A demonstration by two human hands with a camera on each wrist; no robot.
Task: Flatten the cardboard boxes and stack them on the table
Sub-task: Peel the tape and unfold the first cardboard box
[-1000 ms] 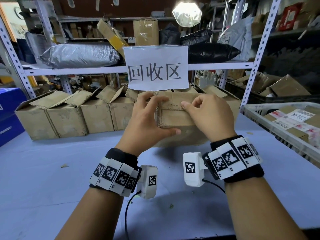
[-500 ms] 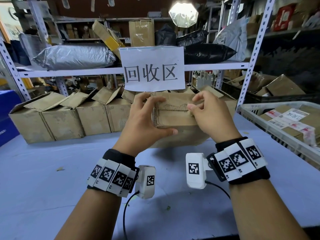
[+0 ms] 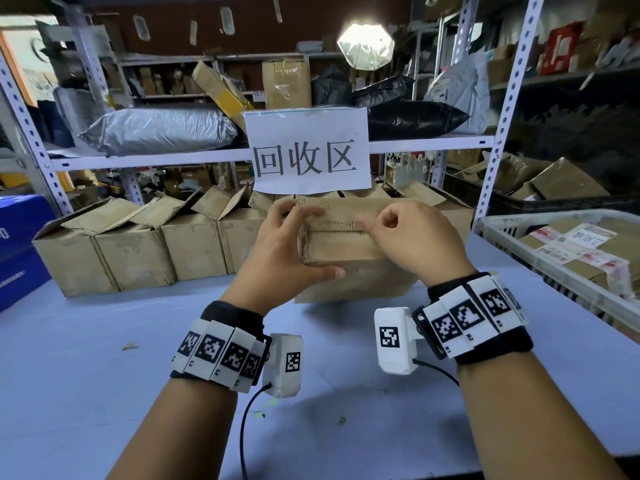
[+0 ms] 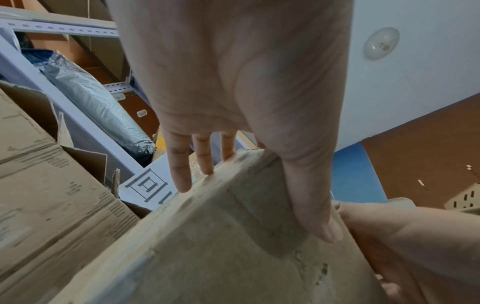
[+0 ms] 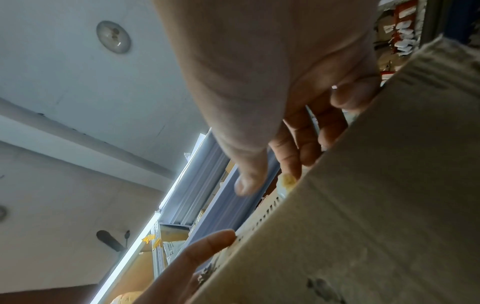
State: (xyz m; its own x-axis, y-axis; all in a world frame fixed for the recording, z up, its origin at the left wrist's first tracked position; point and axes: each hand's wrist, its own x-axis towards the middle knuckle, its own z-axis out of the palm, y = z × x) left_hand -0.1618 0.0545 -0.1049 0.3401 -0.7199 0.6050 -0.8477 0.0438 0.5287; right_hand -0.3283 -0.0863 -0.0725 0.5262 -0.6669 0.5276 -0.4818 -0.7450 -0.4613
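Observation:
A brown cardboard box [image 3: 339, 245] is held just above the pale blue table [image 3: 86, 393], in front of the paper sign. My left hand [image 3: 313, 242] grips its left end, with the fingers over the top and the thumb along the front face. In the left wrist view the left hand [image 4: 257, 207] clamps the box [image 4: 207, 257] the same way. My right hand [image 3: 375, 221] sits on the right part of the top, fingers curled at the flap seam. The right wrist view shows those fingers hooked over the box [image 5: 363, 205] edge and the thumb free. More cardboard [image 3: 360, 287] lies beneath.
A row of open cardboard boxes [image 3: 138, 251] lines the back of the table under the shelf. A blue carton [image 3: 20, 244] stands at the left edge. A white basket [image 3: 491, 223] holding labelled parcels stands at the right. Metal shelf posts [image 3: 498, 140] rise behind.
The right hand's fingers have curled tighter and settled onto the top seam. The left hand keeps its grip and the box has barely moved.

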